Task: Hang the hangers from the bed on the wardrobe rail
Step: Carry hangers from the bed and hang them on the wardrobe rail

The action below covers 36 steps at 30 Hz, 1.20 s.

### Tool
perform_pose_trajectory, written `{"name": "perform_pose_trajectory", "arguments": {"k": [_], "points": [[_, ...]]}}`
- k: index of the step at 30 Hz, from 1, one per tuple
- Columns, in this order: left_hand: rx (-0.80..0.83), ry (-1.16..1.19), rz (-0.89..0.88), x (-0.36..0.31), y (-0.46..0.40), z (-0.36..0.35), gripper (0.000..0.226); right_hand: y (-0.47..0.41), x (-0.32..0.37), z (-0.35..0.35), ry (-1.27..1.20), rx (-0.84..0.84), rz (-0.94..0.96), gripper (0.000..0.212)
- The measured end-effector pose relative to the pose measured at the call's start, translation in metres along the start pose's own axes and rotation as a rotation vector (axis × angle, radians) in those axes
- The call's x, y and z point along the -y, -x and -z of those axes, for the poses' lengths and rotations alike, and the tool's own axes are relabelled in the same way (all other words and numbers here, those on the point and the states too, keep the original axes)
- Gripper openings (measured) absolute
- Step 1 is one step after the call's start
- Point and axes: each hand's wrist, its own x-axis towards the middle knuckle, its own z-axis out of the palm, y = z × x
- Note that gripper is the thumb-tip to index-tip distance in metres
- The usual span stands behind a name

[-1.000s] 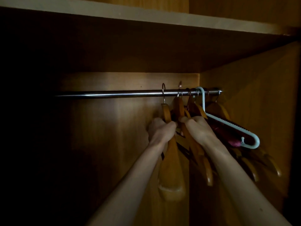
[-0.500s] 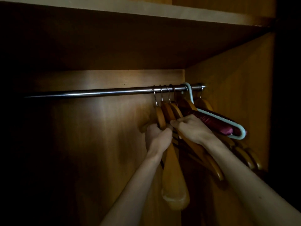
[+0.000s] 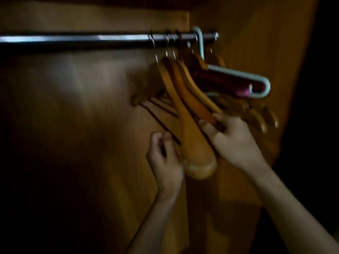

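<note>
A steel wardrobe rail [image 3: 91,38] runs across the top of the view. Several wooden hangers [image 3: 183,92] hang bunched at its right end, their arms slanting down toward me. My right hand [image 3: 234,140] grips the lower arms of the middle hangers between thumb and fingers. My left hand [image 3: 165,158] is below and left of the nearest hanger's rounded end [image 3: 200,165], its fingers curled with nothing seen in them. A pale plastic hanger [image 3: 238,74] with a dark red item [image 3: 220,79] hangs furthest right.
The wooden back panel [image 3: 82,107] and right side wall [image 3: 256,33] close in the dim wardrobe. The left stretch of the rail carries nothing. The picture is blurred by motion.
The view has tipped downward, hiding the shelf above. Both hands have slid down from the hangers' necks; the left has come off the nearest hanger, the right now holds the lower arms.
</note>
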Motion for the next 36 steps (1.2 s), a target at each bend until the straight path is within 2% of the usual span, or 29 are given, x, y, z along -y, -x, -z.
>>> {"name": "perform_pose_trajectory", "arguments": {"k": [2,4,5,7,10,12,15,18,21,24,27,31,36], "points": [[0.013,0.015,0.115,0.023,0.039,0.010,0.015,0.042,-0.022,-0.008,-0.004,-0.125,0.081,0.004],[0.131,-0.054,0.275,0.056,0.083,0.019,0.019,0.084,-0.059,-0.026,0.049,-0.151,-0.001,0.014],[0.251,-0.127,0.341,0.077,0.107,0.025,0.022,0.106,-0.082,-0.037,0.073,-0.107,-0.084,0.019],[0.633,-0.342,0.497,0.121,0.159,0.039,0.032,0.153,-0.132,-0.059,0.125,0.080,-0.306,0.020],[1.382,-0.553,0.866,0.174,0.249,0.071,0.019,0.234,-0.206,-0.083,0.112,0.368,-0.706,0.018],[1.659,-0.638,1.020,0.196,0.310,0.099,0.013,0.296,-0.244,-0.092,0.057,0.444,-0.964,0.018],[1.880,-0.795,1.089,0.206,0.384,0.131,0.011,0.394,-0.280,-0.091,0.012,0.369,-1.279,0.020],[2.091,-0.876,1.009,0.200,0.440,0.144,0.017,0.496,-0.291,-0.082,-0.025,0.189,-1.537,0.014],[2.292,-0.856,0.854,0.179,0.493,0.127,0.021,0.597,-0.280,-0.066,-0.007,-0.028,-1.757,0.012],[2.446,-0.779,0.593,0.135,0.550,0.087,0.027,0.691,-0.247,-0.053,-0.067,-0.400,-1.936,0.018],[2.605,-0.686,0.480,0.080,0.618,0.049,0.028,0.772,-0.200,-0.056,-0.149,-0.737,-2.105,0.019],[2.754,-0.616,0.289,0.015,0.708,0.005,0.024,0.843,-0.153,-0.072,-0.287,-1.101,-2.212,0.021],[2.823,-0.597,0.111,-0.049,0.780,-0.031,0.014,0.886,-0.142,-0.070,-0.497,-1.307,-2.222,0.025]]}}
